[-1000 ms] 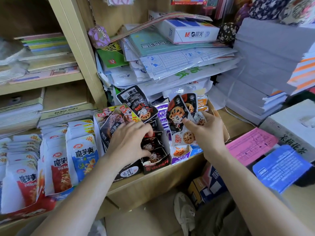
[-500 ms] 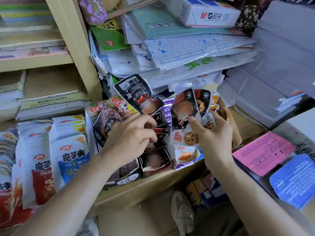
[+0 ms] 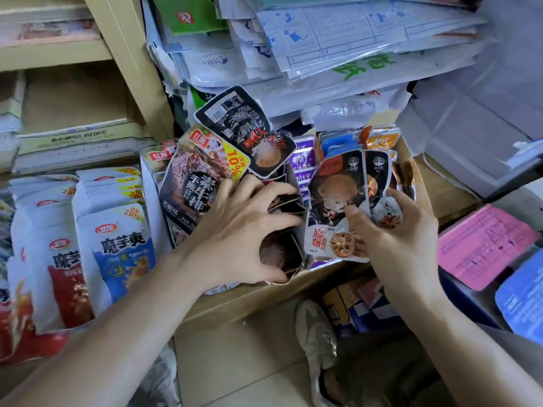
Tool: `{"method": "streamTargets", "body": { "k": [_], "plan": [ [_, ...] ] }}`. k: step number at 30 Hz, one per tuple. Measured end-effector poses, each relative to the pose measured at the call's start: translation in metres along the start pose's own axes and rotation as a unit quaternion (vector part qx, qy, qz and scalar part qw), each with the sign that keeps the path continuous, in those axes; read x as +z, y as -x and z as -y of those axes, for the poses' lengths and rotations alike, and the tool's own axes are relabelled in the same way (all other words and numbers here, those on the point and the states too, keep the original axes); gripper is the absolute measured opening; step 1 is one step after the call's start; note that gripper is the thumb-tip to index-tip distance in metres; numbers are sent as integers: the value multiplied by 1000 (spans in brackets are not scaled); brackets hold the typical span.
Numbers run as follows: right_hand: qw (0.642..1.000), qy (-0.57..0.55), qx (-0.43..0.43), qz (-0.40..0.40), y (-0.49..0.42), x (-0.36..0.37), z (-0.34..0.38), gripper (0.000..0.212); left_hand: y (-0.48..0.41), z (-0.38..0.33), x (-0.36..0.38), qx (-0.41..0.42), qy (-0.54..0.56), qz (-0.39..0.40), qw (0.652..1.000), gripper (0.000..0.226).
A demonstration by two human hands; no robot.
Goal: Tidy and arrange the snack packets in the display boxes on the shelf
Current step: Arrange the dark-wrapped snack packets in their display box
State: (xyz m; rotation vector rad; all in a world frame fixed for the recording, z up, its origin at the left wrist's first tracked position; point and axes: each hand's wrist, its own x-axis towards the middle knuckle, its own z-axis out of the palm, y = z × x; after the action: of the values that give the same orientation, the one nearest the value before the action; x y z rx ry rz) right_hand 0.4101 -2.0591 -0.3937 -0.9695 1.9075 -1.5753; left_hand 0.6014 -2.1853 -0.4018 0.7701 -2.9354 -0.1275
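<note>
Here I see my left hand, fingers curled round dark glossy snack packets in their cardboard display box. My right hand thumb-pinches black-and-white lotus-root packets just beside it. Beige wooden shelf; stacked paper sheets above.

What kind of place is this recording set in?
Likely a small shop selling snacks and stationery: rows of snack packets on a wooden shelf, with stacks of printed forms behind them.
</note>
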Motion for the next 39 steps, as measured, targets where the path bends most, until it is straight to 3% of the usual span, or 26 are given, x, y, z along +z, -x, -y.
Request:
{"method": "streamTargets", "body": {
  "k": [10, 15, 20, 26, 30, 34, 39],
  "plan": [
    [1000, 12, -3, -21, -2, -3, 4, 4, 21, -30, 3, 8, 5, -11, 1000, 83],
    [1000, -14, -1, -17, -3, -4, 2, 7, 25, -18, 11, 57, 54, -49, 996, 43],
    [1000, -22, 8, -7, -1, -2, 6, 6, 19, -6, 15, 48, 67, -121, 989, 41],
    [999, -31, 5, -21, -3, -2, 8, 11, 9, 2, 12, -6, 138, -198, 970, 32],
    [998, -35, 8, -46, -4, -1, 6, 37, 5, 3, 13, -47, 138, -241, 960, 26],
    [998, -40, -24, -50, 1, -5, 11, 9, -1, 0, 13, -87, 131, -275, 948, 25],
    [997, -54, -47, -8, 7, 1, 6, 24, 1, 1, 1, -132, 194, -218, 947, 36]
  ]
}}
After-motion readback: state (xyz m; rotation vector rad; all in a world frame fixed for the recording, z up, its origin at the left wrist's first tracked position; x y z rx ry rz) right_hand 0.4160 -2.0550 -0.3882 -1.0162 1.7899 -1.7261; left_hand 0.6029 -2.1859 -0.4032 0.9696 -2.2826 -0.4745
